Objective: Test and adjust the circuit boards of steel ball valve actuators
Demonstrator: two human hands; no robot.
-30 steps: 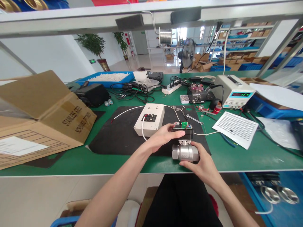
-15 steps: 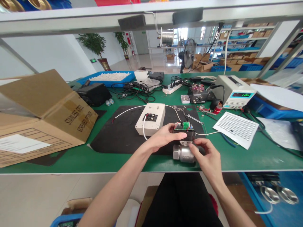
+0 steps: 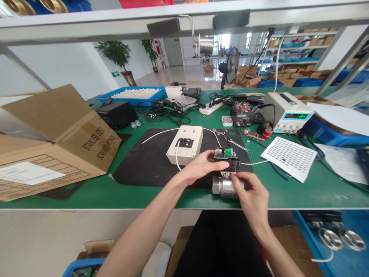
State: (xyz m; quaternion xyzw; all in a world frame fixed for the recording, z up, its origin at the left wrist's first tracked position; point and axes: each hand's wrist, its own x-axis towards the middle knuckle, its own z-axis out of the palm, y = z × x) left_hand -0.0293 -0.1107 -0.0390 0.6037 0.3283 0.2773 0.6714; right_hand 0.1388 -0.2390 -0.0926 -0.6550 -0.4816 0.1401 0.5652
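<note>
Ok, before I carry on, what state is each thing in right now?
Black housing: uncovered, circuit board exposed
Metal valve: beneath the housing, lying sideways
Left fingers: closed on the housing
Right fingers: by the valve's neck, exact grip hidden
Cardboard box: flap open
Power supply: display lit
Power strip: plugs inserted
Fan: cannot tell whether spinning

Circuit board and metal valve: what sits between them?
Head view: the black housing, in the left hand, then a metal bracket beside the right hand.
</note>
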